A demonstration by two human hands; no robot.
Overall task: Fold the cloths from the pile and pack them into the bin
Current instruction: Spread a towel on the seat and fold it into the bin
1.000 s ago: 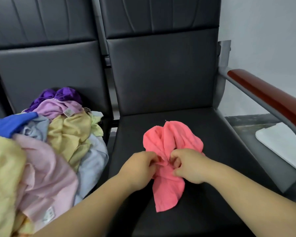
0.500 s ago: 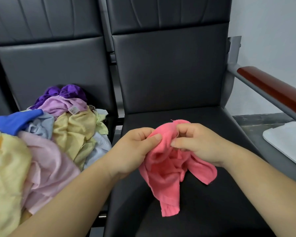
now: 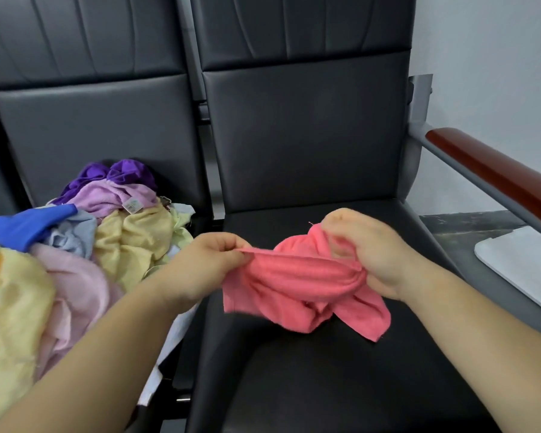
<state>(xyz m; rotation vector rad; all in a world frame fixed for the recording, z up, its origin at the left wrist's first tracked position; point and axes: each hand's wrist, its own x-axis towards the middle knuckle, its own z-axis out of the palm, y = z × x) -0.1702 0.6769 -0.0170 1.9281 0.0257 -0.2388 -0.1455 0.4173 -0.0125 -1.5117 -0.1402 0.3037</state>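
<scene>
1. Coral-pink cloth (image 3: 300, 276) hangs bunched between both hands, just above the near part of the right-hand seat (image 3: 325, 385). Whether its lowest folds touch the cushion I cannot tell.
2. The left hand (image 3: 210, 264) has thumb and fingers clamped on a thin top edge of the cloth. The right hand (image 3: 366, 254) is blurred, but its fingers look curled round a thick wad of the same cloth.
3. The fabric is twisted into a knot-like lump. Pulling an edge against a wad, rather than corner against corner, would likely spread it skewed and leave any fold crooked.
4. If the right hand lets go to hunt for a corner, only the left pinch would hold the cloth. It could then slump onto the cushion or slide off the near edge.
5. The pile (image 3: 75, 245) of yellow, pale pink, lilac, purple, blue and grey cloths is heaped on the left seat. It spills towards the gap between the seats, close beside the left forearm, so a careless sweep of that arm could drag a piece down.
6. No bin is in view, so how the packing will go cannot be judged.
7. Both seats are padded in smooth black leather-like material with a slight sheen, probably slippery under thin cloth.
8. At the right, a red-brown armrest (image 3: 497, 176) sits on a grey frame. Below it lies a flat white object (image 3: 519, 260) on a dark floor, with a pale wall (image 3: 481, 57) at the far right.
</scene>
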